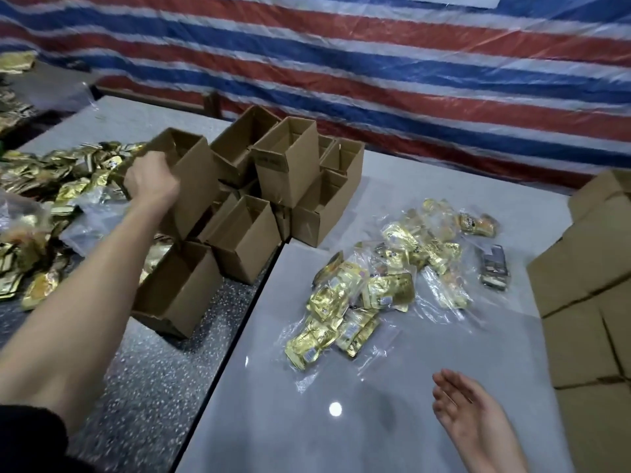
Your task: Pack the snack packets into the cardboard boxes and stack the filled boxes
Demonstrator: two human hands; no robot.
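Observation:
My left hand (152, 180) grips the near wall of an open empty cardboard box (196, 179) and holds it tilted above the pile of empty boxes (290, 172) at the table's middle. Another empty box (177, 288) lies tipped on its side below my forearm. Gold snack packets in clear bags (375, 288) lie spread on the grey table (307, 421) to the right of the boxes. My right hand (467, 414) hovers over the table at the lower right, fingers straight, holding nothing.
A large heap of loose gold packets (44, 186) covers the left tabletop. A stack of closed cardboard boxes (587, 295) stands at the right edge. A small dark device (495, 269) lies beside the bagged packets. A striped tarp (375, 63) hangs behind.

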